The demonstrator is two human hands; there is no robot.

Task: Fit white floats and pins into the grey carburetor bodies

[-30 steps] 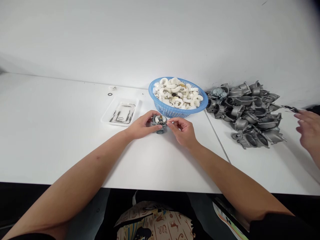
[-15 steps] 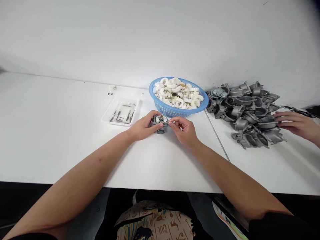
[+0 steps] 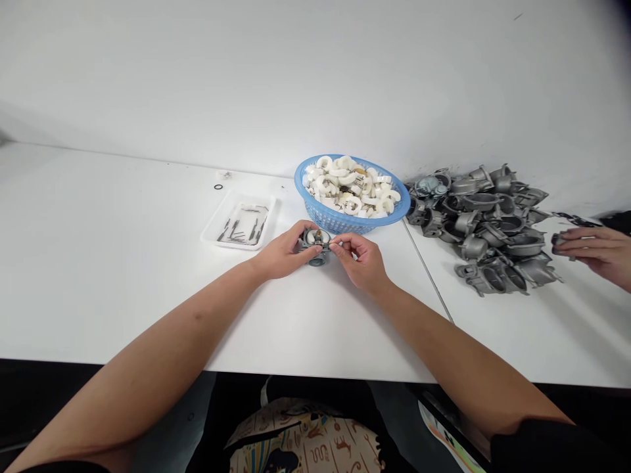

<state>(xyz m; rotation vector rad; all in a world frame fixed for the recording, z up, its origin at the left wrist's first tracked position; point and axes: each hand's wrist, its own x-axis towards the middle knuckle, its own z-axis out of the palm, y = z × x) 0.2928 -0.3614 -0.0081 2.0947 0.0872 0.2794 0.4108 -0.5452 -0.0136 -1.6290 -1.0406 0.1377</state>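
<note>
My left hand [image 3: 282, 258] grips a small die-cast carburetor body [image 3: 316, 248] from the left, its fingers wrapped over the metal. A round blue-grey part shows at the body's near end, and a white float sits in its open top. My right hand [image 3: 359, 261] comes in from the right, with thumb and forefinger pinched on the body's right edge. Whatever lies between those fingertips is too small to tell.
A blue plastic basket [image 3: 315, 172] of white floats stands behind my hands. To the left, a white tray [image 3: 270, 218] holds thin metal parts. Further right, a pile of carburetor bodies [image 3: 486, 230] lies near a co-worker's hand [image 3: 594, 248], which holds a small dark part.
My hands stay at the carburetor body with little movement. The co-worker's hand has drawn back right from the pile. The view has shifted slightly.
</note>
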